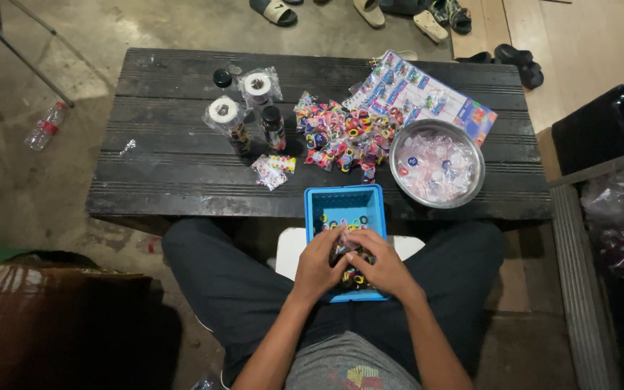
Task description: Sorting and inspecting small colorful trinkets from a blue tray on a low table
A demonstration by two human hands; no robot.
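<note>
A blue plastic basket (346, 200) rests between my knees and the table edge, holding several small colourful rings (339, 221). Both hands meet over its near half. My left hand (319, 261) and my right hand (382, 265) have their fingertips pinched together on a small clear packet with rings (346, 242). What lies under the hands in the basket is hidden.
A low black slatted table (182, 159) carries a pile of small ring packets (344, 133), a steel bowl of clear packets (437, 164), printed cards (427, 94), two tape rolls in bags (241, 97) and a dark bottle (273, 124). Sandals (370, 11) and a plastic bottle (45, 124) lie on the floor.
</note>
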